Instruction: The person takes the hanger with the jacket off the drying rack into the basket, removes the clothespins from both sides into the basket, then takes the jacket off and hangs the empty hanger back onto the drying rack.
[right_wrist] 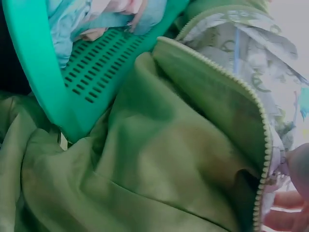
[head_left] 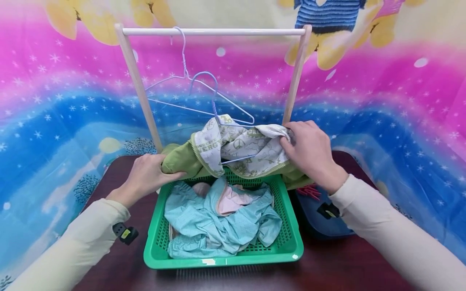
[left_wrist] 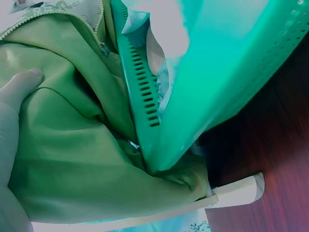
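A green zip-up jacket [head_left: 183,159] with a white printed lining hangs over the back of the green basket [head_left: 151,246]. Inside its neck opening sits a lilac wire hanger [head_left: 238,159], its hook rising above the collar. My left hand [head_left: 147,173] grips the jacket's shoulder, thumb across the green cloth in the left wrist view. At the other side my right hand [head_left: 311,151] pinches the bunched white lining [head_left: 271,131] near the collar. The zip edge [right_wrist: 263,116] curves open in the right wrist view, just beside the fingers.
A second lilac hanger [head_left: 183,60] hangs from the wooden rack [head_left: 218,31] behind the jacket. Light-blue clothing [head_left: 225,226] with pink parts fills the basket. A dark blue bin [head_left: 316,218] with red items [head_left: 308,192] stands to the right on the dark table [head_left: 120,258].
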A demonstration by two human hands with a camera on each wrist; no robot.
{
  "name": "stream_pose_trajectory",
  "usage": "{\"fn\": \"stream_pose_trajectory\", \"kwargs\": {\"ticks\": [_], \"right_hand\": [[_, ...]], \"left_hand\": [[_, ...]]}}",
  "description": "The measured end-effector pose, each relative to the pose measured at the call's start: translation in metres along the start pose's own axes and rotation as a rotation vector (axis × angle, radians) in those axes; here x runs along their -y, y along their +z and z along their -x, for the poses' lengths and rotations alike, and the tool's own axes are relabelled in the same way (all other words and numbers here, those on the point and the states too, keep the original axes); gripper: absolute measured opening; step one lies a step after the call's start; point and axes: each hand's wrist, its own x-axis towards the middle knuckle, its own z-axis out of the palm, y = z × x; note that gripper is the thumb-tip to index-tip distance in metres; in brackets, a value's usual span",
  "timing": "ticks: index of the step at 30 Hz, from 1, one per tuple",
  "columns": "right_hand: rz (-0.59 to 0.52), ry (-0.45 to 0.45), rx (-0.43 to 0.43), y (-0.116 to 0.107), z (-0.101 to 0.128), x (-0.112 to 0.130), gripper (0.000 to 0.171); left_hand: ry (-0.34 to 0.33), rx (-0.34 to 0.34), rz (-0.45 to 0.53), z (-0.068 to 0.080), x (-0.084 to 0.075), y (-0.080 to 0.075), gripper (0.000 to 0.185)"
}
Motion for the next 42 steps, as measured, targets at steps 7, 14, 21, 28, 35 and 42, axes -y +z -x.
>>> {"fn": "stream_pose_trajectory", "kwargs": {"ticks": [7,14,21,28,35,42], "right_hand": [[-0.113,0.099,0.116,-0.016,-0.002,-0.026,0.029],[-0.475,0.266,0.314,-0.025,-0.012,-0.049,0.039],[-0.927,0.542,0.541,-0.017,-0.019,-0.065,0.050],[-1.181,0.548,0.701,-0.010,-0.014,-0.038,0.053],[-1.221,0.562,0.859,0.022,0.015,0.012,0.064],[-0.964,0.486,1.139,0.061,0.045,0.037,0.078]], "left_hand": [[-0.010,-0.019,-0.019,0.004,0.005,-0.004,0.030],[0.012,-0.043,0.001,0.005,0.007,-0.003,0.029],[-0.010,-0.111,0.043,0.008,0.013,0.001,0.030],[-0.019,-0.155,0.069,0.002,0.012,0.002,0.031],[-0.019,-0.145,0.073,0.000,0.008,-0.002,0.030],[0.002,-0.090,0.052,0.000,0.006,0.002,0.031]]}}
